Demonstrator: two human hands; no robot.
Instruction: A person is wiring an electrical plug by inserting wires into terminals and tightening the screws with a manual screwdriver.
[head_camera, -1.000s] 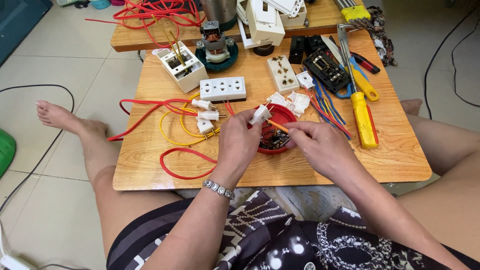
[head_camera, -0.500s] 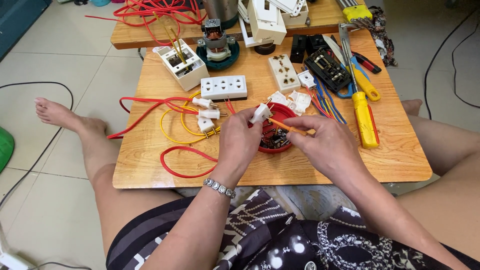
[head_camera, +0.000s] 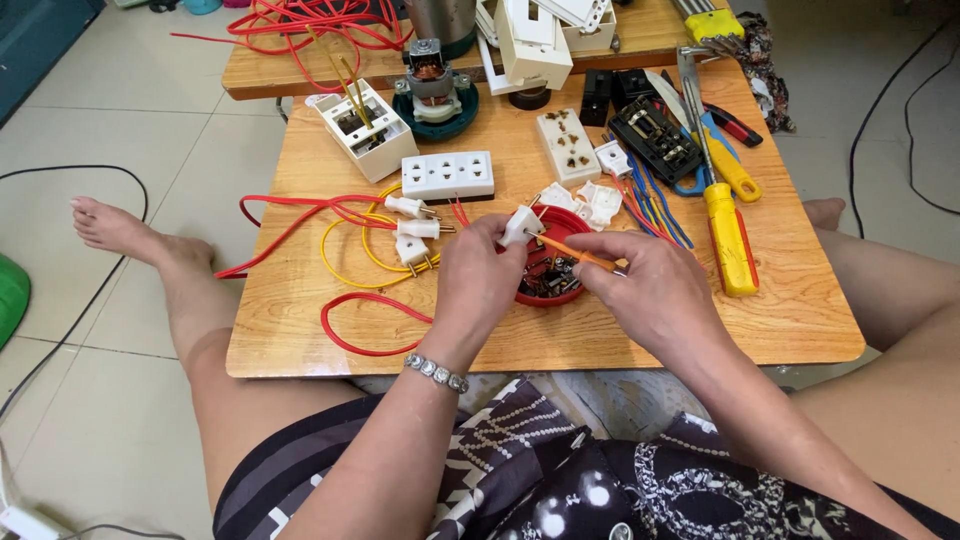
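Seen from above, a person sits at a low wooden table (head_camera: 300, 330), both hands meeting over a small red dish (head_camera: 548, 290) near the table's middle. Compared with a second ago, very little has shifted: the left hand (head_camera: 478, 280) still pinches a small white plug (head_camera: 521, 225), and the right hand (head_camera: 648, 290) still grips a thin orange screwdriver (head_camera: 570, 252), its tip pressed to the plug. The hands have only drawn slightly closer, so the work on the plug looks to be ongoing rather than finished. The plug sits just above the dish, at its twelve o'clock edge. At nine o'clock from the hands lie three more white plugs (head_camera: 412, 228) on red and yellow wires (head_camera: 345, 262). At twelve o'clock rests a white socket strip (head_camera: 448, 174); at eleven, an open white box (head_camera: 366, 130) and a small motor (head_camera: 434, 85). At two o'clock lie blue wires, a black part and a large yellow screwdriver (head_camera: 730, 240). A second table behind holds tangled red wire. The floor is pale tile, with black cables trailing at both sides and the person's bare feet beside the table.
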